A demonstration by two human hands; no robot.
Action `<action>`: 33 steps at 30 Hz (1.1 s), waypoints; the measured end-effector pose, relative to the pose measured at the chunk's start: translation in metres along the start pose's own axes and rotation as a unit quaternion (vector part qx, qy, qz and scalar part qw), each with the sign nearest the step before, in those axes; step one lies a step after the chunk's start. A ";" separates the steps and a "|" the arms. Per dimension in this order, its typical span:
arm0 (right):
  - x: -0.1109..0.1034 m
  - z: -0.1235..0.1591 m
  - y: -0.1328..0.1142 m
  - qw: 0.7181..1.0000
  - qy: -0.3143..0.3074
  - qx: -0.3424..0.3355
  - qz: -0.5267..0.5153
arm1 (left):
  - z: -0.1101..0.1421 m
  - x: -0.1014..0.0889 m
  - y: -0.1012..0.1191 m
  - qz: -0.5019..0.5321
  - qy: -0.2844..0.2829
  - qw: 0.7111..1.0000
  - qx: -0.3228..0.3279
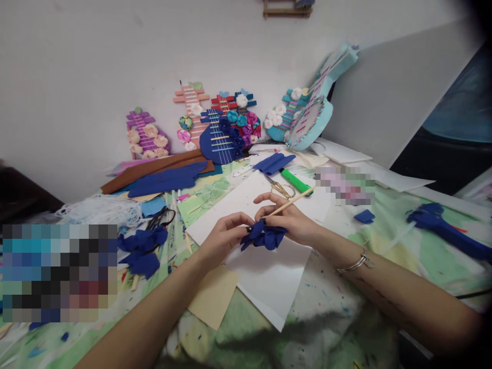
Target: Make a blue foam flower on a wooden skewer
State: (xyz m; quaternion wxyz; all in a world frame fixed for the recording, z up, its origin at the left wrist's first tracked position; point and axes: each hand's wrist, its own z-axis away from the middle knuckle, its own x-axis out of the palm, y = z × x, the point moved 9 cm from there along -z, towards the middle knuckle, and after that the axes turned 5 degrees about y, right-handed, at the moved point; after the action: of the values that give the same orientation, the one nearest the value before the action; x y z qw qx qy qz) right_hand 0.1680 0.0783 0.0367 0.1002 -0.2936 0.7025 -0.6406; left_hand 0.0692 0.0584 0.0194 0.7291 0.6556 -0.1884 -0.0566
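Observation:
Both hands meet over white paper sheets in the middle of the table. Between them is a dark blue crepe-paper flower with ruffled petals. My left hand pinches the flower's left edge between thumb and fingers. My right hand holds the flower's right side, and a thin wooden stick slants up to the right from its fingers. The stick's lower end is hidden by the fingers and petals. Just beyond my right hand lie gold-handled scissors and a green box cutter.
Decorated paper guitars lean against the back wall. Blue crepe paper and white cord lie at left, with blue scraps nearer. A blue-wrapped piece lies at right. Two patches are blurred out.

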 end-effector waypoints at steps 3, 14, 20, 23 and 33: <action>0.000 0.000 0.001 1.000 0.002 0.004 0.000 | -0.001 -0.004 0.001 -0.036 0.013 0.999 0.015; 0.001 0.001 -0.003 1.000 -0.006 -0.007 0.015 | -0.003 -0.011 0.009 -0.077 0.035 0.994 0.076; -0.007 -0.002 0.000 0.999 0.035 -0.003 0.015 | -0.004 -0.021 0.013 -0.099 0.082 0.988 0.088; -0.015 -0.005 -0.003 0.997 0.077 -0.016 0.012 | -0.004 -0.028 0.017 -0.125 0.115 0.980 0.102; -0.106 0.010 -0.028 0.907 0.407 -0.100 0.046 | 0.005 -0.042 0.051 -0.291 0.209 0.898 0.257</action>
State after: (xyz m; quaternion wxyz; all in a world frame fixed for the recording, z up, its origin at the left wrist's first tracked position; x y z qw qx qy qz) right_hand 0.2669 0.1273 0.0374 -0.1950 0.0170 0.7554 -0.6254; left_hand 0.0205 0.0748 0.0614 0.5092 0.8422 0.1595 -0.0773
